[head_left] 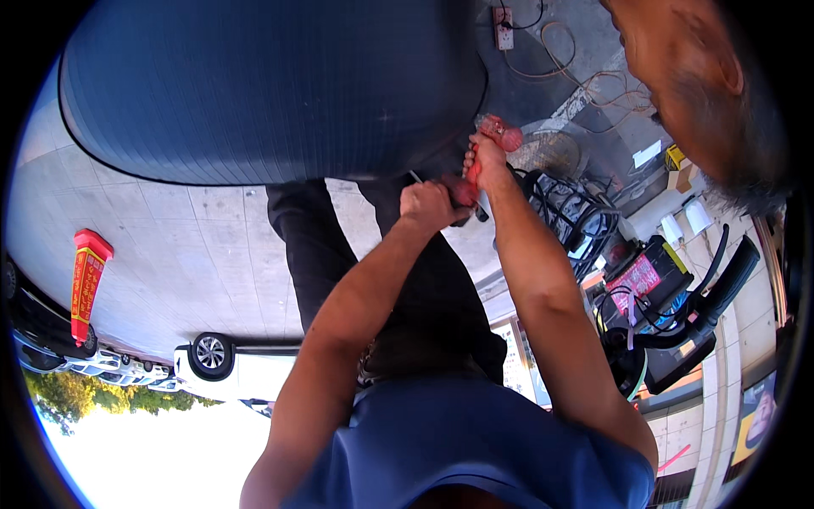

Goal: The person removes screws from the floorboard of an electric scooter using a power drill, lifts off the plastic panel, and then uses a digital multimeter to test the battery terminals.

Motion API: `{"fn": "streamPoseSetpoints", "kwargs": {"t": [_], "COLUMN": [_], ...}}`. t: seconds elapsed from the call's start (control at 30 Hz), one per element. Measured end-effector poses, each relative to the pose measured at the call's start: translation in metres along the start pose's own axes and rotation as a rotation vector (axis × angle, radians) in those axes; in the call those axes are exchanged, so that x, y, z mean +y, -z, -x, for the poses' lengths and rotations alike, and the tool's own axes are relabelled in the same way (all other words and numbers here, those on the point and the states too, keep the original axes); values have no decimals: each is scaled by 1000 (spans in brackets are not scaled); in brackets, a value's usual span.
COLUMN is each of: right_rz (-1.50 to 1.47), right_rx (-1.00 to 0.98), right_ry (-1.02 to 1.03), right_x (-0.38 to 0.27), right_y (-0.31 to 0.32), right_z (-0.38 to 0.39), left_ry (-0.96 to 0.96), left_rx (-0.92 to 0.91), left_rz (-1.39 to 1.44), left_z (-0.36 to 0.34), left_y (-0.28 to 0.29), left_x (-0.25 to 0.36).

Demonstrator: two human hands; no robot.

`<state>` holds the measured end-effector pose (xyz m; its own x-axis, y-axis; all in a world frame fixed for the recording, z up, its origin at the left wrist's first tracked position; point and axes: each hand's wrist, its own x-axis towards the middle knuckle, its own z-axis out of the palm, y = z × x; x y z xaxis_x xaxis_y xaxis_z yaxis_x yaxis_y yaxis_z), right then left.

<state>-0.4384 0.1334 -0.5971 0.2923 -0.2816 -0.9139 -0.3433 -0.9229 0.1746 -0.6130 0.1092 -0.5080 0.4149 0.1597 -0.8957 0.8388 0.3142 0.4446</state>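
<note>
Evidently, the work is in progress rather than finished: both hands are occupied near the lower right corner of the large, dark blue, finely ribbed, curved panel [271, 93], which serves here as the landmark. The right hand [487, 161] has its fingers wrapped around a red-handled tool with a bulky, partly clear red head [502, 134], just off that corner of the panel. The left hand [424, 206], slightly further below the same corner, is curled around a smaller red, dark-tipped piece [462, 192]; a thin, pale metal rod [415, 176] shows by its knuckles, though whether it belongs to that piece I cannot tell.

As for progress, taking up the two red items is done, and they lie close together, though contact between them cannot be confirmed. Neither is put away. No finished result is visible, and the spot being worked on is mostly hidden by the fingers, so how much remains is unclear.

To the right of the panel, a tangled bundle of black cables [577, 204] lies out, and a white, oblong power strip [504, 30] sits beyond its upper right edge. These suggest that clearing up is also left.
</note>
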Motion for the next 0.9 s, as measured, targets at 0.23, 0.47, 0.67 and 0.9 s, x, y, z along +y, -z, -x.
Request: {"fn": "streamPoseSetpoints", "kwargs": {"t": [0.23, 0.47, 0.67, 0.9], "right_rz": [-200, -199, -166, -250], "right_rx": [-4, 39, 34, -43], "right_ry": [-48, -34, -27, -37], "right_x": [3, 4, 6, 13], "right_y": [-9, -10, -6, -7], "right_z": [-5, 0, -3, -4], "left_ry": [50, 1, 4, 177], "left_rx": [137, 261, 237, 269], "left_rz": [51, 1, -36, 122], "left_z": [18, 18, 15, 18], "left_y": [7, -5, -12, -8], "left_x": [-13, -11, -8, -19]}}
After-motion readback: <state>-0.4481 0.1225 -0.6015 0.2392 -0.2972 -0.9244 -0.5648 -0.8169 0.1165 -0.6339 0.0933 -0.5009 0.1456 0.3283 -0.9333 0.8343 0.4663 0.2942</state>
